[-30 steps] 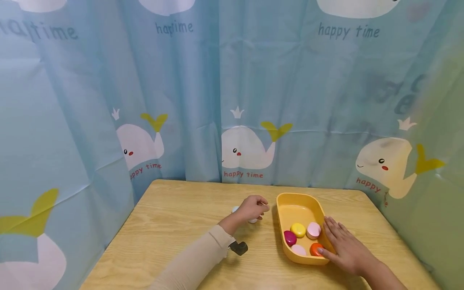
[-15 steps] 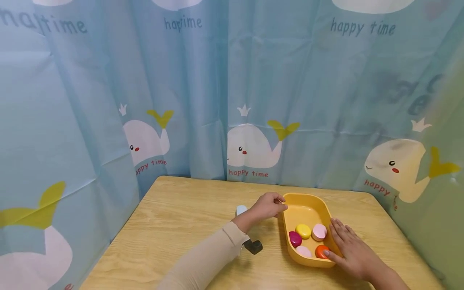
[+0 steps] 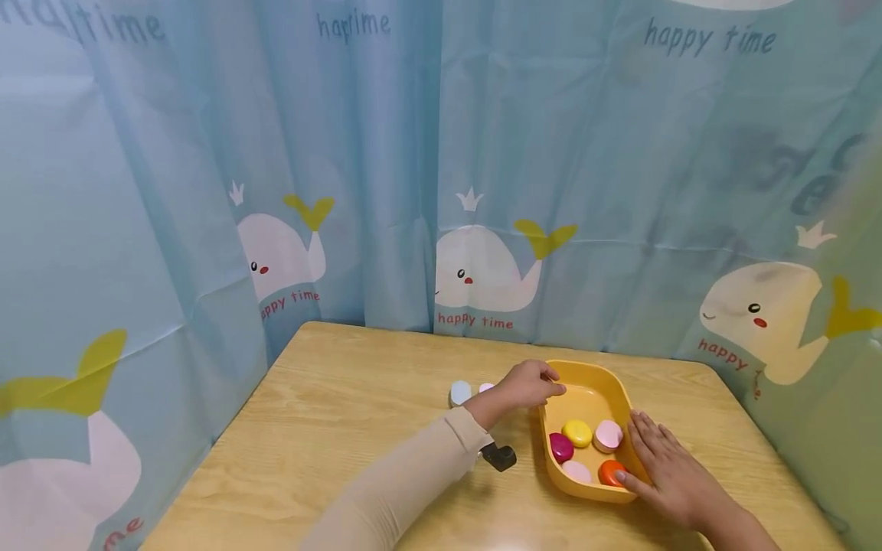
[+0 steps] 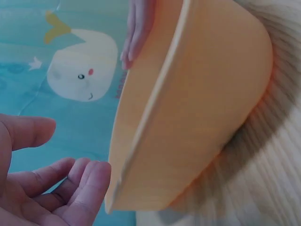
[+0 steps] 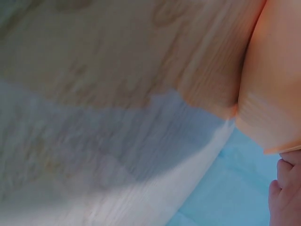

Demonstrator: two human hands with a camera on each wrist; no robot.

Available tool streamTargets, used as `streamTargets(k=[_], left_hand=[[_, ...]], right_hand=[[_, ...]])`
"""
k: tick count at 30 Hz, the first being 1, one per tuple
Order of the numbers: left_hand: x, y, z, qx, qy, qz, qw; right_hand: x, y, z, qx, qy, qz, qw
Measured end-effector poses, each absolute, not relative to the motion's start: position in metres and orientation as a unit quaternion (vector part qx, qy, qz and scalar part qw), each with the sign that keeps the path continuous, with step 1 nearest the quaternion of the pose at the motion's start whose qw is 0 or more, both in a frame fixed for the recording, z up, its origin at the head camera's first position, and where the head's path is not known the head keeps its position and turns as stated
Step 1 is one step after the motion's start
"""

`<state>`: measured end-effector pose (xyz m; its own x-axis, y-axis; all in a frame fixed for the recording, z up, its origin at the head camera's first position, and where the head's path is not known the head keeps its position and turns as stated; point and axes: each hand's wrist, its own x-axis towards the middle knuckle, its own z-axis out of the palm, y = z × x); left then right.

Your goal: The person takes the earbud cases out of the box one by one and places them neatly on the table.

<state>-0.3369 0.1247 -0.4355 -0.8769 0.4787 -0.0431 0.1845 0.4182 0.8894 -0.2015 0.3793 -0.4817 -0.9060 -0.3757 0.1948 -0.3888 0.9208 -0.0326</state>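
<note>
At the left rim of a yellow-orange plastic tray (image 3: 598,491) is my left hand (image 3: 527,385), its fingertips just over the edge near the far corner. In the left wrist view, the thumb and loosely bent fingers (image 4: 94,188) are apart with nothing between them. My right hand (image 3: 664,474) lies with straight fingers along the tray's right side, its thumb over the near right rim. Several small rounded pieces lie in the tray's near half: yellow (image 3: 576,434), magenta (image 3: 561,447), orange (image 3: 610,473) and pale pink (image 3: 608,435). The right wrist view shows only part of the right hand (image 5: 286,193).
On the wooden table (image 3: 358,413), a pale blue-white round piece (image 3: 460,394) and a pinkish-white one (image 3: 486,387) lie left of the tray, the latter partly behind the left wrist. A black wrist mount (image 3: 499,457) hangs under the left sleeve. A whale-print curtain (image 3: 386,191) borders the table.
My left hand has moved right, from beside the loose whitish pieces to the tray's left rim. The right hand stays at the tray's side. The head view has tilted down slightly.
</note>
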Motion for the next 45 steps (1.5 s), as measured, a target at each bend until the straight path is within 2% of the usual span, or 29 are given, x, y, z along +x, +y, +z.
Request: streamTargets(k=[18, 26, 33, 39, 45], left_hand=[[-0.324, 0.167, -0.429, 0.209, 0.897, 0.353, 0.164], [-0.319, 0.18, -0.427, 0.206, 0.926, 0.287, 0.133], [-0.321, 0.189, -0.435, 0.205, 0.923, 0.294, 0.142], [-0.319, 0.199, -0.444, 0.197, 0.92, 0.296, 0.166], [-0.317, 0.201, -0.445, 0.192, 0.925, 0.282, 0.166]], right_hand=[[-0.2, 0.38, -0.48, 0.177, -0.98, 0.052, 0.08], [-0.201, 0.383, -0.478, 0.169, -0.981, 0.049, 0.076], [-0.201, 0.383, -0.48, 0.189, -0.975, 0.044, 0.105], [-0.202, 0.384, -0.481, 0.195, -0.974, 0.041, 0.111], [-0.204, 0.383, -0.481, 0.197, -0.972, 0.049, 0.115]])
